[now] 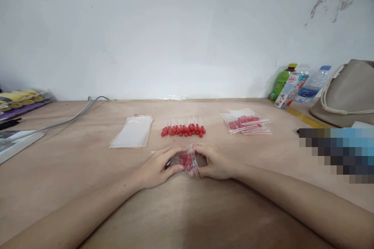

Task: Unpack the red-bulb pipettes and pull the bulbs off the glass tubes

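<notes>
A clear zip-lock bag (191, 162) with several red-tipped pieces in it lies on the table between my hands. My left hand (160, 166) holds the bag's left part, fingers curled round it. On the opposite side, my right hand (215, 161) grips the bag by its red-lined zip end. Just beyond, a row of white sticks with red tips (183, 129) lies side by side, tips toward me. To its left is a stack of flat bags (131, 131). Filled zip-lock bags (245, 121) with red pieces inside are piled to the right.
Bottles (282, 81) and a carton (289, 90) stand at the back right, beside a grey-beige bag (347, 89). A grey cable (70, 118) runs across the left side, near a tray of yellow items (22, 100). A white wall (175, 39) rises behind the table.
</notes>
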Motion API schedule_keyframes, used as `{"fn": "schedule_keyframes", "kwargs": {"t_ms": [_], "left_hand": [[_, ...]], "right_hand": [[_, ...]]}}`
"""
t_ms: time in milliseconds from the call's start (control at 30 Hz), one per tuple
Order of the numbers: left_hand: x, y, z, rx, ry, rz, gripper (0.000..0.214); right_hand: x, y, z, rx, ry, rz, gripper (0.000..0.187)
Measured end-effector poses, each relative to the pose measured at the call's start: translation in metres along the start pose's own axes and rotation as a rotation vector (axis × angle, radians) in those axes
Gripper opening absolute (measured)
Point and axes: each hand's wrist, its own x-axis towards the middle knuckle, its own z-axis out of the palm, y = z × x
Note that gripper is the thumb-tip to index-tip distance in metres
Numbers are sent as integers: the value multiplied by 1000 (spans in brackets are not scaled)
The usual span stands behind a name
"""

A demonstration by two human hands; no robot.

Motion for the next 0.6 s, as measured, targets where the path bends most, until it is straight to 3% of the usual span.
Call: {"fn": "schedule_keyframes", "kwargs": {"t_ms": [333, 433, 600], "left_hand": [[1, -2, -2, -33, -32, 20, 53], [0, -2, -2, -38, -37, 22, 55], [-1, -3, -1, -42, -22, 34, 54]], "right_hand": [[5, 6, 18, 410, 140, 164, 12], [5, 11, 15, 413, 173, 208, 14], [4, 12, 15, 379, 106, 127, 16]]}}
